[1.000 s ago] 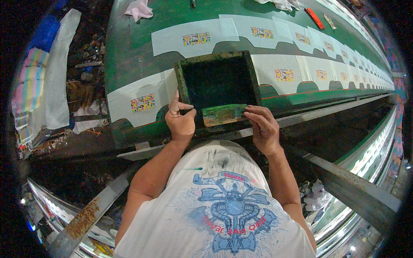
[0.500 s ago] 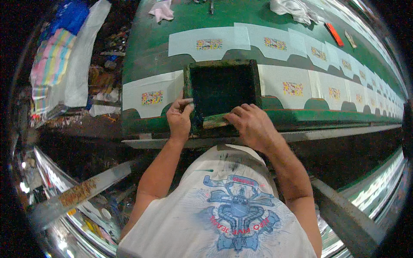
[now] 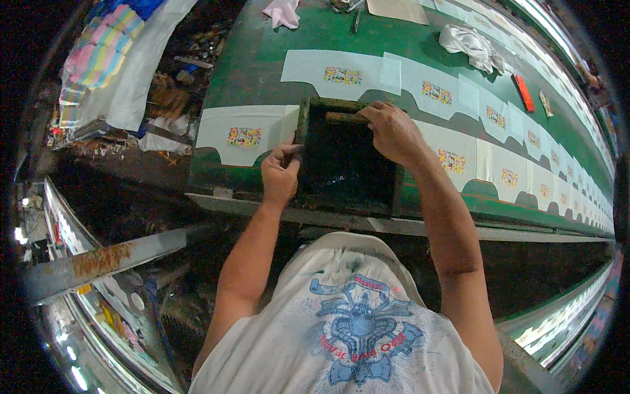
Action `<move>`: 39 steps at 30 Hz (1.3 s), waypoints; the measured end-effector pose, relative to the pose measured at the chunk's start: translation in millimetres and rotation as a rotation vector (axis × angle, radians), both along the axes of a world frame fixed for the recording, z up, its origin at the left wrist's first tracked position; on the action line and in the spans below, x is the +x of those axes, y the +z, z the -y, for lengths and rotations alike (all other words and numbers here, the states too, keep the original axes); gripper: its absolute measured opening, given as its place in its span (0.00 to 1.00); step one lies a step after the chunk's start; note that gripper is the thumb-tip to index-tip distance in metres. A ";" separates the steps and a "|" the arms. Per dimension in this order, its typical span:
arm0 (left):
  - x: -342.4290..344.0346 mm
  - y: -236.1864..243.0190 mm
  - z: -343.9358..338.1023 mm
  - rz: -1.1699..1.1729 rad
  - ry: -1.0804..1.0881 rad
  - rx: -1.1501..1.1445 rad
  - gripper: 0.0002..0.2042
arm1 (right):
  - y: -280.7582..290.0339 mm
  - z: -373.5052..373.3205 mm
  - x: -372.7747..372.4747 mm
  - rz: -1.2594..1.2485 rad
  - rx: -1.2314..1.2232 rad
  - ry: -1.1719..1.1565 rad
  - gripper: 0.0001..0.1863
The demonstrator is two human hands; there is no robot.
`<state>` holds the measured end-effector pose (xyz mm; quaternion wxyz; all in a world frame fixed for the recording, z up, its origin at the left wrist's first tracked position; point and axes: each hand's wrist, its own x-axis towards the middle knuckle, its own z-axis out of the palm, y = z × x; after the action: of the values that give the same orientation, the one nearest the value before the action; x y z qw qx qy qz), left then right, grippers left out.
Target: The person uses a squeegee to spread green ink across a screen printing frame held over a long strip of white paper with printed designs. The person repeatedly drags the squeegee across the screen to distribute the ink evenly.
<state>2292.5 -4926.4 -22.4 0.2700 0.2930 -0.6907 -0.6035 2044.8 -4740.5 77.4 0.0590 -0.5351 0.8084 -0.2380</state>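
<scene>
A dark screen-printing frame [image 3: 304,128] with wooden sides lies on the green table, over the near row of white fabric pieces. My left hand [image 3: 281,174] is closed on the frame's left side, thumb toward the inner edge. At the frame's far end, my right hand [image 3: 396,136] grips a wooden squeegee [image 3: 342,118] lying crosswise inside, its fingers curled over the right end. The black mesh [image 3: 348,164] fills the frame. Just left of it is a white fabric piece [image 3: 213,128] bearing a colourful printed patch; similar printed pieces [image 3: 430,92] run in two rows toward the right.
A crumpled white cloth [image 3: 469,49], an orange-red tool [image 3: 523,93] and a pink cloth [image 3: 282,12] lie farther back on the green table [image 3: 249,72]. A metal rail [image 3: 246,205] edges its near side. Striped fabric [image 3: 108,52] lies at the far left, above a rusty beam [image 3: 118,262].
My right hand has pushed the squeegee from the near end of the frame to its far end. My left hand stays on the left side. The view has shifted slightly.
</scene>
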 end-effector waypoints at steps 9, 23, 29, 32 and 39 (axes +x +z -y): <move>1.4 -2.8 5.9 0.065 -0.076 -0.025 0.09 | 20.6 25.0 9.9 0.117 0.306 -0.170 0.29; 4.1 -6.2 7.4 -0.041 -0.184 -0.005 0.16 | 17.2 -8.7 96.5 0.083 0.266 -0.113 0.31; 2.4 -13.1 7.6 -0.047 -0.177 -0.117 0.15 | 25.3 -30.5 145.8 0.107 0.272 -0.126 0.32; -0.3 -11.4 5.1 -0.025 -0.168 -0.183 0.17 | 18.8 -40.7 156.3 0.047 0.248 -0.137 0.29; -6.2 11.7 -3.4 0.103 -0.159 -0.228 0.20 | -2.0 -86.7 139.3 0.118 -0.117 -0.073 0.24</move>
<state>2286.3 -4923.0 -10.8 0.2169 0.2355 -0.7887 -0.5248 2184.1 -4653.8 75.3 0.0666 -0.4931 0.8071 -0.3178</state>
